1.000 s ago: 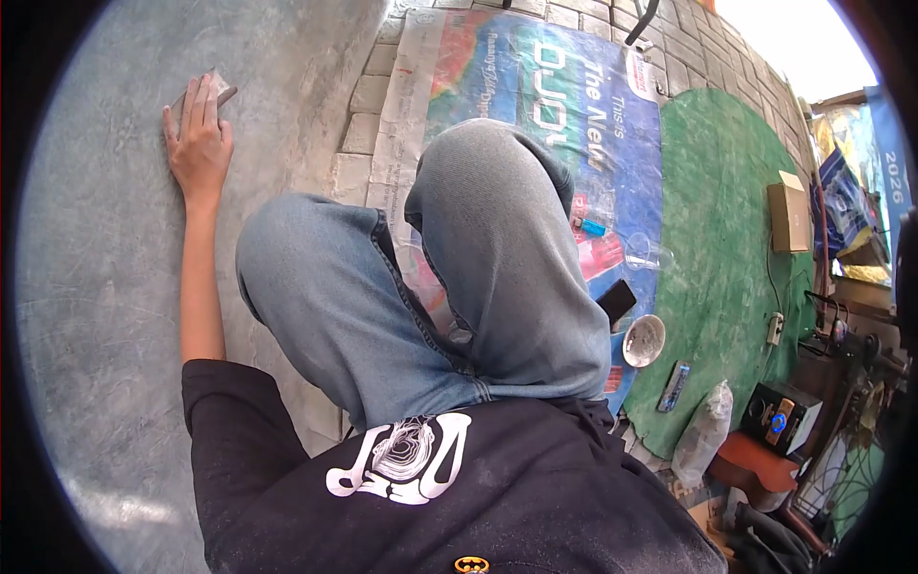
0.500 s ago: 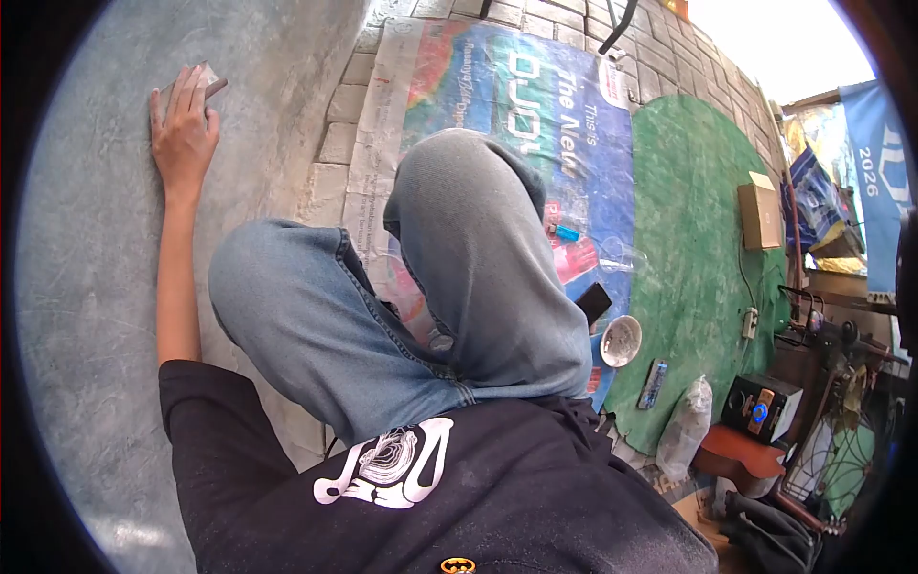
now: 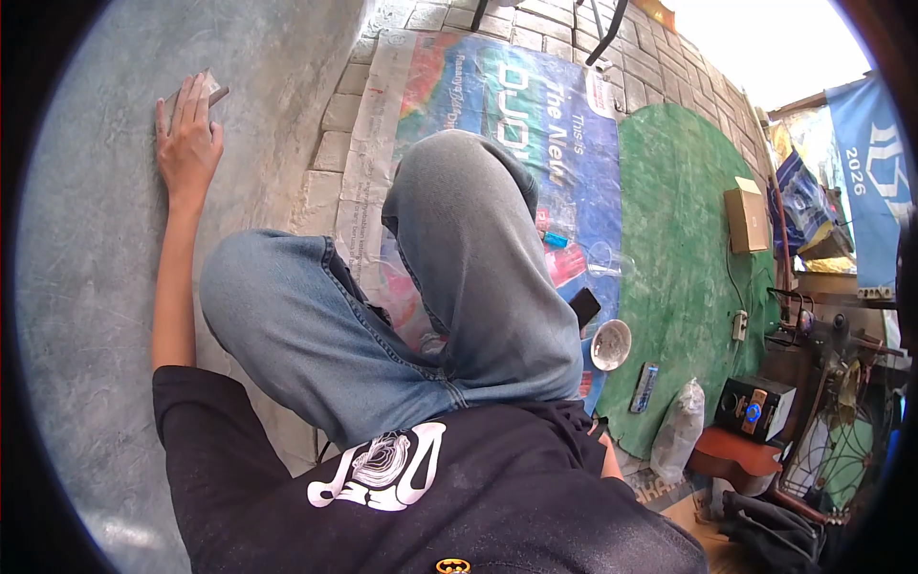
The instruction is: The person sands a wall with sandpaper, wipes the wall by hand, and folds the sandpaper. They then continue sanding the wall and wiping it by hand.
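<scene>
Far out at the upper left, my left hand (image 3: 189,134) rests palm down on a smooth grey cement surface (image 3: 96,258). Its fingers lie over a small flat greyish piece (image 3: 212,84) with a brownish edge, pressing it to the surface; the palm hides most of it. The thumb is close along the piece's near side. My right hand is hidden; only a strip of right arm (image 3: 610,459) shows beside the black shirt. My bent knees in jeans (image 3: 469,249) fill the middle.
A printed banner (image 3: 583,172) and a green mat (image 3: 669,191) cover paving bricks. On them lie a phone (image 3: 584,306), a white bowl (image 3: 611,345), a blue lighter (image 3: 555,239) and a narrow packet (image 3: 644,387). A plastic bag (image 3: 679,435), black speaker (image 3: 755,409) and cardboard box (image 3: 746,220) stand rightward.
My left hand stays on the flat piece and sits slightly lower and farther right in view. The view has shifted a little, and a strip of my right arm has appeared.
</scene>
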`<state>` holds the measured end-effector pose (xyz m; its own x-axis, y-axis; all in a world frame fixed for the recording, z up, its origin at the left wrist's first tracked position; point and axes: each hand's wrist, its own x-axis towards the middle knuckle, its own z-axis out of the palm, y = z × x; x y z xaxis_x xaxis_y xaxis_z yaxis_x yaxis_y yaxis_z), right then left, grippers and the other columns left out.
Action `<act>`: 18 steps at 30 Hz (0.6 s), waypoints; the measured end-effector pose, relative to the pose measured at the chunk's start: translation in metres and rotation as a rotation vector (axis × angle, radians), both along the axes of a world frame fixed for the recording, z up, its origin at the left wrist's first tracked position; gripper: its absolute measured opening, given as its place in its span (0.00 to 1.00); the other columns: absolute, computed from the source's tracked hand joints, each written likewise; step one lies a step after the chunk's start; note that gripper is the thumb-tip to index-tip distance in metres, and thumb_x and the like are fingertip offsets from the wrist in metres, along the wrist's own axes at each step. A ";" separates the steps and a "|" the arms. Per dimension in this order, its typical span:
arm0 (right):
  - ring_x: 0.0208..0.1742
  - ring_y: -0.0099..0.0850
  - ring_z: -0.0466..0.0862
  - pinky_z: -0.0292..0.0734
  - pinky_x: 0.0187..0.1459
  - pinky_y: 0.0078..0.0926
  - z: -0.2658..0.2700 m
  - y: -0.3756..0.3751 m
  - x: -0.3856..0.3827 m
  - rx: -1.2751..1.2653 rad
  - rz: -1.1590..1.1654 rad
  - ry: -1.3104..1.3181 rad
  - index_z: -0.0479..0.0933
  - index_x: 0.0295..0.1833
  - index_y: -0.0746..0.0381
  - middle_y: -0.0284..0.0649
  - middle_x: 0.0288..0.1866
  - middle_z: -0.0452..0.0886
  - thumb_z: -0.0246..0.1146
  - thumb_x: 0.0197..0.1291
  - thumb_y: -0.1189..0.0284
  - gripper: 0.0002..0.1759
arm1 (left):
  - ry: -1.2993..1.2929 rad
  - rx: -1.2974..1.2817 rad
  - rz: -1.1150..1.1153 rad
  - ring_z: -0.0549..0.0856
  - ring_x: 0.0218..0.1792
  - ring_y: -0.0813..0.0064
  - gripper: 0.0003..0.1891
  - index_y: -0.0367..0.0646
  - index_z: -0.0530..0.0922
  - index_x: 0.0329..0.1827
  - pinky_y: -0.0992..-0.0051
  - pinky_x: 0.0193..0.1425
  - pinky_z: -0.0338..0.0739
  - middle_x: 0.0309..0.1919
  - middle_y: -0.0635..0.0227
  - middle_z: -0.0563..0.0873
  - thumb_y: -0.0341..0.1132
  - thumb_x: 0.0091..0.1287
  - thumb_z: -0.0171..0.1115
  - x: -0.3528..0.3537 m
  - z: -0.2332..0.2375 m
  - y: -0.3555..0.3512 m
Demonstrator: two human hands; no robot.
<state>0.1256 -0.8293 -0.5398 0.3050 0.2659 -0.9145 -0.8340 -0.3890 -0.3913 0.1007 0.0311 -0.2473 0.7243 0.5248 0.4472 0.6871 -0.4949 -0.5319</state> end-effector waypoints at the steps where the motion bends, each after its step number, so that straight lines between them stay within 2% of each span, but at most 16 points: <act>1: 0.52 0.30 0.74 0.69 0.52 0.24 -0.012 -0.010 0.003 0.025 0.008 0.007 0.69 0.56 0.66 0.38 0.53 0.75 0.61 0.53 0.75 0.23 | -0.020 0.005 -0.008 0.60 0.68 0.86 0.31 0.55 0.64 0.67 0.67 0.75 0.48 0.67 0.83 0.64 0.35 0.57 0.58 -0.003 -0.002 -0.002; 4: 0.53 0.30 0.74 0.69 0.53 0.24 -0.039 -0.025 0.017 0.138 0.016 0.059 0.68 0.57 0.66 0.38 0.53 0.74 0.61 0.53 0.75 0.24 | -0.030 0.002 0.002 0.60 0.69 0.86 0.32 0.55 0.64 0.67 0.68 0.75 0.47 0.68 0.84 0.63 0.34 0.55 0.57 -0.011 -0.003 -0.010; 5: 0.49 0.29 0.74 0.69 0.49 0.24 -0.038 -0.031 0.018 0.053 0.148 0.024 0.70 0.53 0.66 0.36 0.50 0.75 0.61 0.53 0.75 0.20 | -0.018 -0.010 0.013 0.59 0.69 0.87 0.33 0.55 0.62 0.68 0.68 0.75 0.47 0.69 0.84 0.62 0.34 0.55 0.58 -0.013 -0.003 -0.012; 8: 0.38 0.23 0.74 0.70 0.39 0.23 0.090 0.079 0.033 -0.208 0.565 0.028 0.75 0.41 0.66 0.32 0.39 0.77 0.61 0.53 0.74 0.10 | 0.007 -0.008 0.029 0.58 0.69 0.87 0.35 0.56 0.61 0.69 0.67 0.75 0.46 0.69 0.85 0.61 0.34 0.55 0.58 -0.019 -0.002 -0.016; 10: 0.31 0.20 0.74 0.71 0.31 0.22 0.159 0.127 0.039 -0.254 0.686 0.032 0.78 0.33 0.66 0.30 0.32 0.78 0.61 0.52 0.74 0.06 | 0.018 -0.014 0.054 0.58 0.69 0.86 0.35 0.57 0.60 0.69 0.67 0.75 0.46 0.69 0.85 0.61 0.35 0.55 0.59 -0.019 -0.002 -0.019; 12: 0.33 0.18 0.75 0.71 0.32 0.19 0.180 0.140 0.042 -0.136 0.523 -0.054 0.79 0.34 0.65 0.30 0.31 0.78 0.60 0.56 0.73 0.06 | 0.032 -0.017 0.080 0.58 0.70 0.86 0.35 0.58 0.59 0.70 0.67 0.75 0.45 0.69 0.85 0.60 0.35 0.56 0.59 -0.015 -0.001 -0.020; 13: 0.34 0.18 0.76 0.72 0.35 0.19 0.164 0.129 0.041 -0.114 0.273 0.077 0.79 0.38 0.65 0.30 0.33 0.79 0.59 0.60 0.72 0.07 | 0.045 -0.023 0.125 0.57 0.70 0.86 0.35 0.59 0.59 0.70 0.64 0.75 0.45 0.70 0.85 0.60 0.35 0.56 0.59 -0.013 -0.001 -0.020; 16: 0.34 0.19 0.76 0.71 0.38 0.18 0.153 0.144 0.063 0.016 0.284 -0.058 0.79 0.39 0.65 0.30 0.34 0.78 0.59 0.62 0.69 0.10 | 0.047 -0.016 0.207 0.57 0.70 0.86 0.36 0.62 0.57 0.70 0.59 0.75 0.44 0.70 0.87 0.59 0.36 0.57 0.58 -0.003 0.006 -0.020; 17: 0.34 0.19 0.75 0.70 0.38 0.17 0.155 0.157 0.068 -0.045 0.211 -0.102 0.78 0.39 0.65 0.29 0.34 0.78 0.58 0.64 0.66 0.12 | 0.033 -0.006 0.251 0.57 0.70 0.86 0.36 0.63 0.57 0.70 0.57 0.75 0.43 0.70 0.87 0.59 0.36 0.57 0.58 0.000 0.008 -0.020; 18: 0.35 0.18 0.75 0.69 0.38 0.17 0.149 0.161 0.080 0.007 0.266 -0.210 0.78 0.40 0.66 0.29 0.34 0.78 0.57 0.64 0.65 0.13 | 0.024 -0.005 0.266 0.57 0.70 0.86 0.36 0.63 0.57 0.70 0.57 0.75 0.43 0.70 0.87 0.59 0.36 0.57 0.58 0.004 0.009 -0.017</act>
<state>0.2056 -0.6685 -0.3913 0.4055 0.3674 -0.8370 -0.6046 -0.5789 -0.5471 0.1045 0.0139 -0.2388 0.5708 0.7004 0.4285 0.7805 -0.3007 -0.5481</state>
